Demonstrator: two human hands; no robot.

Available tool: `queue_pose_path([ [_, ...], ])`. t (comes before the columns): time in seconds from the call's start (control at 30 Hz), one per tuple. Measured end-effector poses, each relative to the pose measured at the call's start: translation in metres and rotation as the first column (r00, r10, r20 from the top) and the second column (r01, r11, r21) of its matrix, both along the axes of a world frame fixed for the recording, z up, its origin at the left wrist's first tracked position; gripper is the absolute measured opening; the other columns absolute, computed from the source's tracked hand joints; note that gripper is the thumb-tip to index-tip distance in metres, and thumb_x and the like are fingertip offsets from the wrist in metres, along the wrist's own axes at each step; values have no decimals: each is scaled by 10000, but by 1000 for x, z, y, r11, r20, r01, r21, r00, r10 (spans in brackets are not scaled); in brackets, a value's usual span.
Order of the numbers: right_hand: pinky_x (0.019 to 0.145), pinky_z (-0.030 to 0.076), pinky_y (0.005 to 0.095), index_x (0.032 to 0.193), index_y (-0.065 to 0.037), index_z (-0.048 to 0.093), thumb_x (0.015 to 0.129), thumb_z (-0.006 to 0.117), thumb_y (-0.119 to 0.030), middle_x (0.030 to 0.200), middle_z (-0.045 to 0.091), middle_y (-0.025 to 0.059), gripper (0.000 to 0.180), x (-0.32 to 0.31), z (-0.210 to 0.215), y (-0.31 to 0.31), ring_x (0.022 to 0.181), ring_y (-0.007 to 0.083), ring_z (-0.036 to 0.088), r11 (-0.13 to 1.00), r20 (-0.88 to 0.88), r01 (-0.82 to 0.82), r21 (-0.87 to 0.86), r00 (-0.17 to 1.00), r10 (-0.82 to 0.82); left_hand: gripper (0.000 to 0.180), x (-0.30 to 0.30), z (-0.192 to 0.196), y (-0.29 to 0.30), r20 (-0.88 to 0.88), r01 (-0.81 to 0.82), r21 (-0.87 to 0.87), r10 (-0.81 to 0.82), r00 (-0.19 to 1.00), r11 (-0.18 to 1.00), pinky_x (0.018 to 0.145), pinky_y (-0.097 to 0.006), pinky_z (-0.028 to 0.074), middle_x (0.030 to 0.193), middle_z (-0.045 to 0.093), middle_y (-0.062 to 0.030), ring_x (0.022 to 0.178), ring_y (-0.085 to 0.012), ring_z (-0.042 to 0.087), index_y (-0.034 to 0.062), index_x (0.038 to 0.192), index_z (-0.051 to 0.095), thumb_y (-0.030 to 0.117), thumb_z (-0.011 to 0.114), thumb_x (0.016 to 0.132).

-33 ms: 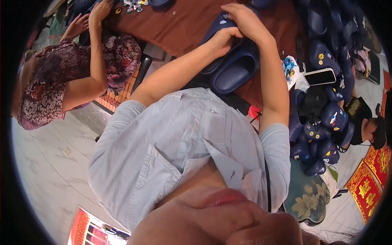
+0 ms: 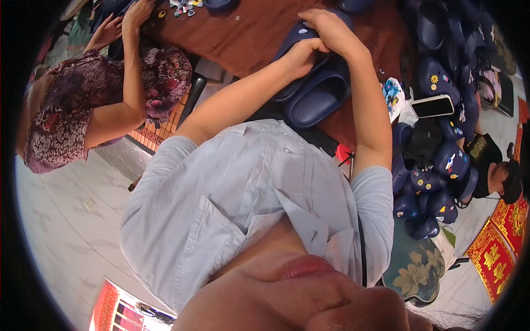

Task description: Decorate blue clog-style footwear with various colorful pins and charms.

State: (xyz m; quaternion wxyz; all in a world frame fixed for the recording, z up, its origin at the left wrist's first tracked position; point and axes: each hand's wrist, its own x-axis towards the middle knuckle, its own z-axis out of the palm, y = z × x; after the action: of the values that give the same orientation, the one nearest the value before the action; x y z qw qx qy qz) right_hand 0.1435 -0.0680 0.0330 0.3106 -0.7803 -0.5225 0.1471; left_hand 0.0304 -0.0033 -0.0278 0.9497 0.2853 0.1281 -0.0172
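A dark blue clog [image 2: 323,96] lies on the brown tabletop [image 2: 248,33], with a second matching clog [image 2: 287,47] partly under it. My left hand [image 2: 301,55] grips the upper edge of the clog from the left side. My right hand [image 2: 331,30] curls over the clog's top from above, its fingertips pressed onto the shoe beside a small white charm. Whatever sits under those fingers is hidden. My pale blue shirt fills the middle of the view.
At the left a person in a purple patterned top [image 2: 66,110] rests both hands [image 2: 118,25] on the table. Several decorated blue clogs [image 2: 441,160] are heaped at the right, with a phone [image 2: 432,106] on them. Small charms [image 2: 185,6] lie at the table's far edge.
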Motion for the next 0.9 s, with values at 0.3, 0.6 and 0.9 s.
queue_pose_path([
  [0.3,884,522,379,1043,-13,706,838,605,-26,1036,686,145,229,-3,14,1,1010,315,651,993,427,-76,-90,898,107,212,1,-5,-7,-6,62,32,-62,998,998,999,-373,378,1089,623,-50,1043,-200,544,48,1003,639,77,598,797],
  [0.6,768,470,395,920,-36,562,743,695,2,893,568,147,224,-13,61,-44,902,329,570,964,271,101,247,948,-168,196,1,4,2,-79,99,-52,-103,992,994,965,-391,447,1034,652,-78,998,-226,589,25,966,662,85,617,785],
  [0.9,819,524,341,1019,-9,701,802,698,23,977,691,139,219,-10,1,-236,907,261,691,683,129,727,75,672,-729,235,-4,16,-2,-154,44,-64,-53,987,997,948,-368,457,1013,636,-97,977,-237,592,-2,986,658,70,657,763],
])
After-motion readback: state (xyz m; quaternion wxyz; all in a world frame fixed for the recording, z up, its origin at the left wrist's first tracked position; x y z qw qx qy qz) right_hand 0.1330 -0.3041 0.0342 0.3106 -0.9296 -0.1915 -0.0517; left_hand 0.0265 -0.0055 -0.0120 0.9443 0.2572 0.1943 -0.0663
